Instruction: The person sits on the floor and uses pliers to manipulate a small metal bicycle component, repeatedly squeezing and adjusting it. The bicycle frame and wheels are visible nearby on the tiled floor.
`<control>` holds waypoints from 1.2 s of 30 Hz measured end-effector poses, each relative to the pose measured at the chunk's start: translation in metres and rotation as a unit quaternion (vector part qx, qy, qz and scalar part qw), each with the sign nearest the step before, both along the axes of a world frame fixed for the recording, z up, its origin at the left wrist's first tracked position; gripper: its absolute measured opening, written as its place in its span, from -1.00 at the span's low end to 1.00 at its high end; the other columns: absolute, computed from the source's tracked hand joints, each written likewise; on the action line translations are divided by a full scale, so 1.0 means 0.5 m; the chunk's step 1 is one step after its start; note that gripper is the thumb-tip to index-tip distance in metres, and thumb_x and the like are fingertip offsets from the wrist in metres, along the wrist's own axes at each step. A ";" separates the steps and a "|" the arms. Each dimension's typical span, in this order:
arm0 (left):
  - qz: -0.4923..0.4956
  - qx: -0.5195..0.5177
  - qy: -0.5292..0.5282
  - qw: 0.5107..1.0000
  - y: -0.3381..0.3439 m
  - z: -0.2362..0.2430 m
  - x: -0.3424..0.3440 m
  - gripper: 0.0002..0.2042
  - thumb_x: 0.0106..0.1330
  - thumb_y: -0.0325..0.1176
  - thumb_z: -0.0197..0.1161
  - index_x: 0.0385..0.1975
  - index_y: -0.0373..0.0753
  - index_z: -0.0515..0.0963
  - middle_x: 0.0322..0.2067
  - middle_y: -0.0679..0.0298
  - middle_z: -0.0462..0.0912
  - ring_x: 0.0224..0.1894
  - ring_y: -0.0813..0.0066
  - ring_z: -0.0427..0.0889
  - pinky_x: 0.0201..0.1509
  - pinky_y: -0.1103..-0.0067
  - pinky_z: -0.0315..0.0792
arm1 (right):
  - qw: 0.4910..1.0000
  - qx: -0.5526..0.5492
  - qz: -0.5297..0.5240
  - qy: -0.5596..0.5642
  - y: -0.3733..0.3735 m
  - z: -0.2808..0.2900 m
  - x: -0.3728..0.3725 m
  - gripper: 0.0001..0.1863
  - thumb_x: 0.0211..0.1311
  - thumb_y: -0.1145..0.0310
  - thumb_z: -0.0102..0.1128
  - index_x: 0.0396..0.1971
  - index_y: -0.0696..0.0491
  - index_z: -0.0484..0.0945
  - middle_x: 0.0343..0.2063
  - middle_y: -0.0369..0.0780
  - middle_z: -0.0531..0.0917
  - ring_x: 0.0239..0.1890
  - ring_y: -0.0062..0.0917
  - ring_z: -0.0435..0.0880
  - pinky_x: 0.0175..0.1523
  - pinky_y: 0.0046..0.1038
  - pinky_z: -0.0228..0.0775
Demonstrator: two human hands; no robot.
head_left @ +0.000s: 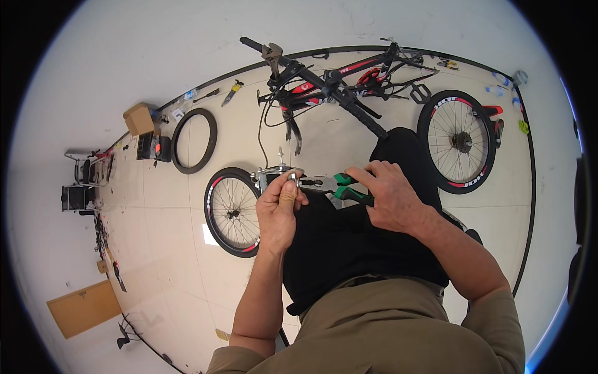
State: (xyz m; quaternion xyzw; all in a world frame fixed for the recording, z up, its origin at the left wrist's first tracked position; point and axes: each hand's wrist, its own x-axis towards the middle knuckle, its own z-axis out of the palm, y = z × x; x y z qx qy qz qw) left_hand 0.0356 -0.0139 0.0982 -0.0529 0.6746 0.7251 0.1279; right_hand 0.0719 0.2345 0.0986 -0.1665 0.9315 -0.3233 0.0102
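Left fingers (287, 196) pinching a metal fitting (293, 177), right fingers (360, 175) gripping green-handled pliers (354, 197), we seemed mid-adjustment and likely needed a steady squeeze.

Bike frame (305, 88) far — pliers (354, 197) near
One wheel (233, 214) left, another wheel (461, 143) right — loose tyre (213, 136) far left, beyond the left wheel.

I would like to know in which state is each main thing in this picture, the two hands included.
Left hand: closed, pinching small metal part
Right hand: closed around pliers
Pliers: held, handles spread apart
Bicycle frame: no wheels fitted
Wheel with sprockets: off the frame, tyre on
Left-side wheel: off the frame, tyre on
Loose tyre: no rim inside
Cardboard box: open
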 end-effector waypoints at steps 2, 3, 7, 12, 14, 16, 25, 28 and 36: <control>-0.004 -0.006 -0.003 1.000 0.003 0.003 0.000 -0.69 0.53 -0.26 0.14 0.05 -0.40 0.57 -0.48 0.36 0.55 -0.43 0.57 0.48 -0.27 0.64 0.39 | 0.999 -0.014 0.010 0.037 0.003 -0.014 0.003 -0.31 -0.06 0.56 0.26 0.21 -0.03 0.44 -0.18 -0.14 0.56 -0.12 -0.25 0.54 0.01 -0.24 0.27; -0.006 0.026 -0.006 1.000 0.004 0.002 -0.001 -0.68 0.55 -0.25 0.11 0.06 -0.40 0.56 -0.47 0.34 0.54 -0.43 0.56 0.46 -0.25 0.62 0.40 | 0.999 0.000 0.019 0.028 0.003 -0.019 0.005 -0.32 -0.05 0.56 0.26 0.21 -0.01 0.43 -0.18 -0.14 0.56 -0.12 -0.25 0.54 0.04 -0.24 0.27; -0.008 0.121 -0.017 0.993 0.002 0.006 -0.005 -0.64 0.59 -0.23 0.01 0.09 -0.42 0.52 -0.44 0.31 0.52 -0.41 0.55 0.41 -0.18 0.53 0.45 | 1.000 -0.018 0.020 -0.006 0.005 -0.024 0.010 -0.36 0.00 0.58 0.20 0.21 0.09 0.43 -0.22 -0.15 0.57 -0.17 -0.31 0.57 0.04 -0.29 0.30; -0.016 0.149 -0.018 0.989 0.001 0.020 -0.009 -0.69 0.56 -0.33 0.06 0.13 -0.41 0.51 -0.42 0.32 0.51 -0.39 0.57 0.42 -0.17 0.53 0.46 | 0.873 -0.381 -0.041 -0.301 0.008 0.009 -0.008 -0.43 0.01 0.63 0.01 0.15 0.18 0.43 -0.29 -0.19 0.61 -0.27 -0.47 0.60 -0.15 -0.45 0.41; -0.028 0.105 0.016 0.994 -0.002 0.007 -0.006 -0.70 0.53 -0.39 0.11 0.15 -0.40 0.50 -0.41 0.33 0.51 -0.38 0.58 0.43 -0.17 0.54 0.47 | 0.768 -0.513 -0.083 -0.374 0.000 0.030 -0.012 -0.44 -0.02 0.64 -0.06 0.10 0.20 0.44 -0.30 -0.21 0.63 -0.31 -0.52 0.60 -0.22 -0.52 0.42; -0.031 0.058 0.039 0.997 -0.004 0.000 -0.006 -0.69 0.49 -0.42 0.17 0.17 -0.37 0.50 -0.40 0.36 0.50 -0.36 0.61 0.44 -0.17 0.58 0.46 | 0.680 -0.583 -0.110 -0.431 -0.002 0.043 -0.012 -0.47 -0.04 0.63 -0.05 0.06 0.20 0.44 -0.27 -0.20 0.64 -0.32 -0.52 0.61 -0.24 -0.54 0.41; -0.023 -0.135 0.198 0.971 0.008 -0.001 -0.002 -0.67 0.51 -0.35 0.15 0.21 -0.26 0.45 0.23 0.20 0.39 -0.01 0.57 0.49 -0.01 0.66 0.43 | 0.656 -0.552 -0.124 -0.499 0.005 0.046 -0.017 -0.56 0.01 0.62 -0.05 -0.02 0.17 0.43 -0.23 -0.14 0.67 -0.35 -0.52 0.68 -0.47 -0.59 0.30; -0.044 -0.077 0.188 0.978 0.001 -0.016 -0.002 -0.65 0.54 -0.31 0.08 0.26 -0.22 0.33 0.36 0.10 0.28 0.13 0.43 0.49 0.06 0.56 0.49 | 0.729 -0.484 -0.123 -0.469 0.003 0.048 -0.015 -0.56 0.06 0.61 -0.05 0.02 0.15 0.45 -0.23 -0.18 0.67 -0.33 -0.55 0.70 -0.48 -0.61 0.30; -0.002 0.024 0.217 0.976 0.023 -0.017 -0.003 -0.66 0.56 -0.25 0.04 0.21 -0.23 0.27 0.36 0.03 0.27 0.34 0.13 0.42 0.20 0.32 0.53 | 0.826 -0.404 -0.094 -0.381 0.000 0.052 -0.010 -0.37 0.15 0.57 0.02 0.31 0.07 0.38 -0.32 -0.19 0.67 -0.39 -0.53 0.66 -0.35 -0.49 0.44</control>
